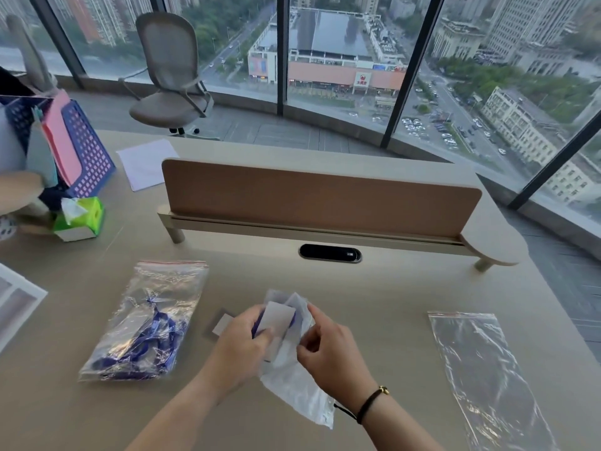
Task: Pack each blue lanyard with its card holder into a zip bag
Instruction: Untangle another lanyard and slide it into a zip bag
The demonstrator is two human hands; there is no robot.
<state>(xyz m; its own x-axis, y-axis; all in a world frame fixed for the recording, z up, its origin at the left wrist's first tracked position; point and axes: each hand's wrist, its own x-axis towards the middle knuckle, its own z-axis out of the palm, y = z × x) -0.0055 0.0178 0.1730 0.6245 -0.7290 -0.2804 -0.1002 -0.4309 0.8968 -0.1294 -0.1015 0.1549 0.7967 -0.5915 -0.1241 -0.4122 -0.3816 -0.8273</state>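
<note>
A card holder (277, 317) with a bit of blue lanyard (257, 327) showing beneath it is being pinched in the left hand (242, 345) and fed towards the mouth of a zip bag (294, 375), which is being held at its edge by the curled fingers of the right hand (328, 348). The two hands are being kept close together at the middle of the desk (390, 297), at about six o'clock from the divider screen (318, 196).

A filled zip bag (146, 323), with blue lanyard inside, is lying at nine o'clock from the hands. An empty zip bag (487, 382) is lying flat at three o'clock, well apart. Another card (222, 323) is lying on the desk just beside the left hand, partly hidden by it.

Several slips are judged possible. The mouth of the bag is being held at one side only, so it may be collapsing as the card holder is being pushed in, and a corner could be caught on the film. How much lanyard is being gathered under the card holder cannot be told; a loose loop could be left hanging outside and be trapped in the seal. The thin plastic is being crumpled, and a hard push could be tearing it or dragging it from the right fingers.
</note>
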